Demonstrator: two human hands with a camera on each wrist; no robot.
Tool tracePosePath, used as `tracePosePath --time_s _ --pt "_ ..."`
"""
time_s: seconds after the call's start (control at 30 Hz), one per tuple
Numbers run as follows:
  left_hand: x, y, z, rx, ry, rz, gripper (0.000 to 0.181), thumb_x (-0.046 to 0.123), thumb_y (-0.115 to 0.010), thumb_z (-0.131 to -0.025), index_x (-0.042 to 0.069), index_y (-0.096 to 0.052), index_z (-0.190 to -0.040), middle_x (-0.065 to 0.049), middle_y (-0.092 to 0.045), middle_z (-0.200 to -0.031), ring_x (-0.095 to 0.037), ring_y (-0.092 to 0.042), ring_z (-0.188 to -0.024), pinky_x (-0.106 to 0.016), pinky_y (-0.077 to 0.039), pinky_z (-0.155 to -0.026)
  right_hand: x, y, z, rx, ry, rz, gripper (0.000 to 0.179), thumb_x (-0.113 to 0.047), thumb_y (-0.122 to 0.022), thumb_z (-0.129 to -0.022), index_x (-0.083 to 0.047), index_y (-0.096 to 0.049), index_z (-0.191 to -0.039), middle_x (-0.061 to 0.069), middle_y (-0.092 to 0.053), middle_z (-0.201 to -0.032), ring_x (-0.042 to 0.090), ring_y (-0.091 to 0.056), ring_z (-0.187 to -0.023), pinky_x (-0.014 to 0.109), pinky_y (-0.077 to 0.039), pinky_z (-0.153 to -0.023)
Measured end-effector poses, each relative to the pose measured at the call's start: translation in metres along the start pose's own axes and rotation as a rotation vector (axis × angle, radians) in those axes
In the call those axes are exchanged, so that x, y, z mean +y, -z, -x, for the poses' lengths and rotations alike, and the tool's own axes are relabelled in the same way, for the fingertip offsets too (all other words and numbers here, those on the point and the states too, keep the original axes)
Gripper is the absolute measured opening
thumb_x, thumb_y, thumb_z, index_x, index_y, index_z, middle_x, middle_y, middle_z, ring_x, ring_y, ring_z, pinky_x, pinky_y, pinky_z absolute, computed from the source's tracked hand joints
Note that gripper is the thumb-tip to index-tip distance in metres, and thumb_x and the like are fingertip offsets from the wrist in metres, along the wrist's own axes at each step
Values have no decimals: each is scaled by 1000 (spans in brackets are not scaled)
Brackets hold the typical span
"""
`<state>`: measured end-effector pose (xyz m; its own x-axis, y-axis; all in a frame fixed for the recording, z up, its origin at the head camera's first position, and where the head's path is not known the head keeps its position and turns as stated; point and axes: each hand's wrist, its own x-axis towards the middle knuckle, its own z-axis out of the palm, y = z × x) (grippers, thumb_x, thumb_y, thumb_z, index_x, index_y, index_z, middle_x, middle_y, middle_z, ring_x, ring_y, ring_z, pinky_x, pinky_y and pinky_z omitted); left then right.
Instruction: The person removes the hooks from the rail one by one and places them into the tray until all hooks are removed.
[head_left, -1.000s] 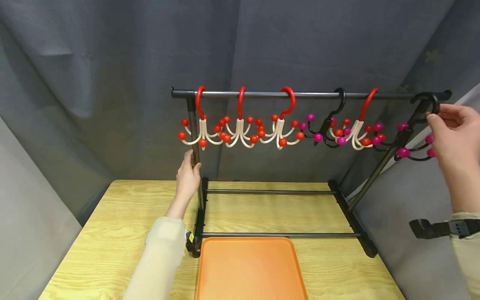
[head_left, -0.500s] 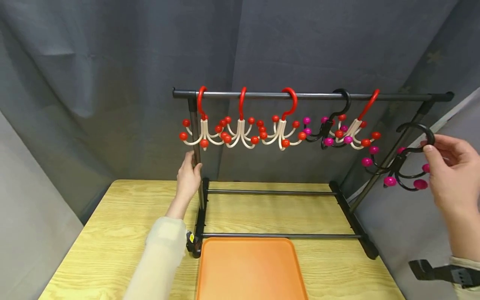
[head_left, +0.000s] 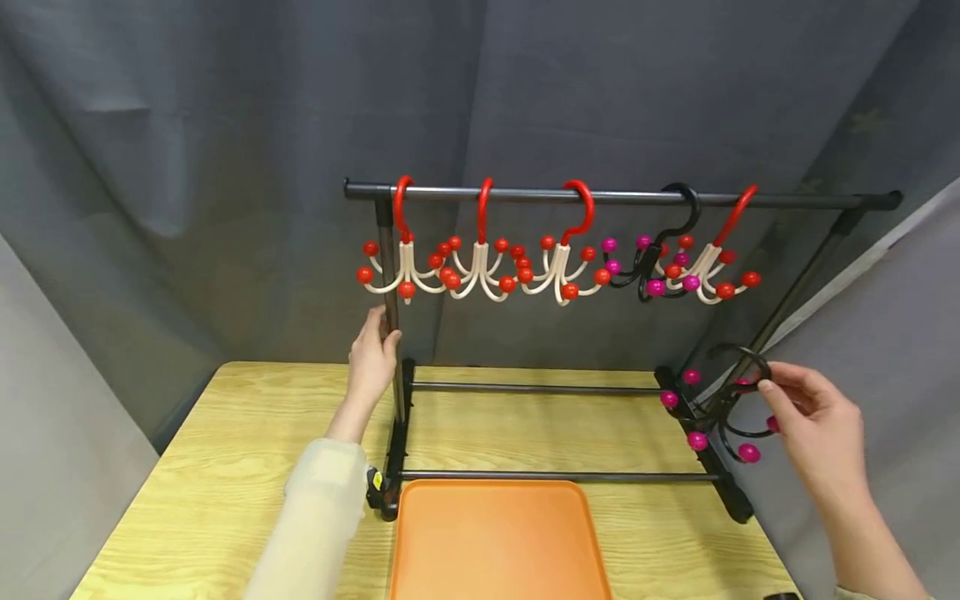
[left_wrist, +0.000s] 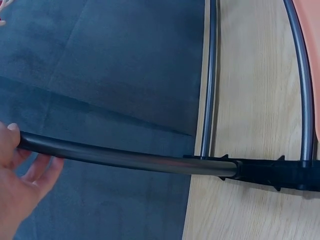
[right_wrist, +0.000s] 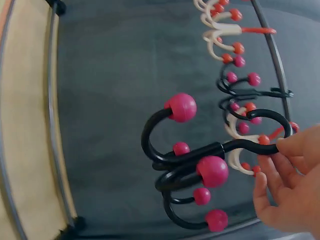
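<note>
The orange tray [head_left: 498, 542] is cropped in the head view, left hand [left_wrist: 20, 187] and right hand [right_wrist: 296, 201] in wrist views

A: What does the rack [head_left: 517, 195] look to be made of?
B: Its rail [head_left: 626, 197] looks like smooth metal tube with a soft sheen; its feet [left_wrist: 270, 172] seem black plastic, duller.
A: And the black hanger [right_wrist: 202, 151] near the rack's right post [head_left: 797, 292]?
B: Plastic, I'd say, smooth and slightly glossy, with shiny pink balls [right_wrist: 213, 171].
A: The white hangers [head_left: 561, 258] on the rack?
B: Smooth plastic too; their hooks [head_left: 588, 204] and red balls [head_left: 570, 291] shine.
A: The tray [head_left: 495, 542] in front of the rack?
B: Orange plastic, smooth, nearly matt.
A: Under the rack?
B: A table [head_left: 202, 483] with a pale wood-grain top.
A: Behind the rack?
B: Matt grey cloth [head_left: 262, 208], softly creased.
</note>
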<state>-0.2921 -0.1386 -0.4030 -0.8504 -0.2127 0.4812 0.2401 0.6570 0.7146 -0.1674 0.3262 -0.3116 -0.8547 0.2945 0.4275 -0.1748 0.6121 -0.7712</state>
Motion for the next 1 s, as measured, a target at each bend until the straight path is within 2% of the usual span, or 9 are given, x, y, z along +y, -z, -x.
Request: tracePosePath --time_s 0.1,0.23,0.43,0.57,0.63,0.83,1.0 --pt "-2 2 1 3 -9 -11 34 18 -56 -90 13 -44 -122 -12 -61 -98 -34 -60 -86 -52 -43 -71 4 -13 10 -73 26 26 20 -16 -58 -88 -10 -61 -107 -31 -55 -83 -15 -53 -73 6 -42 -59" --pt "-2 3 2 -13 -6 -10 34 19 -55 -91 13 -44 -122 -12 -61 -98 -34 -60 -85 -52 -44 -71 11 -30 23 -119 38 58 27 -17 -57 -90 0 -57 -110 -31 -52 -85 -16 -51 -76 6 -42 -61" --pt "-1 2 2 -6 -11 -13 33 19 -54 -91 13 -44 -122 -13 -60 -99 -36 -59 -87 -53 -43 -71 18 -57 43 -164 27 40 22 -12 -57 -89 1 -57 -107 -24 -56 -80 -11 -52 -70 11 -44 -58" --pt "-1 0 2 -20 0 -13 34 19 -54 -91 13 -43 -123 -13 -60 -101 -37 -59 -91 -54 -43 -72 22 -70 56 -210 -30 36 24 -13 -58 -89 -1 -56 -110 -20 -57 -85 -14 -51 -73 9 -43 -62" --pt "-1 -1 3 -25 9 -13 34 19 -54 -91 14 -43 -123 -13 -61 -102 -37 -59 -92 -55 -43 -73 24 -75 62 -235 -60 40 25 -14 -59 -89 -2 -56 -110 -17 -59 -89 -16 -50 -77 8 -42 -65" --pt "-2 0 2 -6 17 -12 34 20 -54 -91 13 -44 -122 -13 -61 -101 -37 -59 -93 -54 -42 -74 32 -97 77 -289 -108 -23 22 -7 -61 -86 0 -57 -107 14 -64 -97 -11 -54 -77 11 -45 -66" --pt "0 -3 2 -2 18 -17 33 19 -55 -91 13 -44 -122 -12 -60 -100 -37 -59 -93 -54 -43 -73 41 -111 90 -340 -148 -59 21 -4 -62 -84 2 -58 -104 15 -62 -97 -5 -56 -77 14 -47 -66"
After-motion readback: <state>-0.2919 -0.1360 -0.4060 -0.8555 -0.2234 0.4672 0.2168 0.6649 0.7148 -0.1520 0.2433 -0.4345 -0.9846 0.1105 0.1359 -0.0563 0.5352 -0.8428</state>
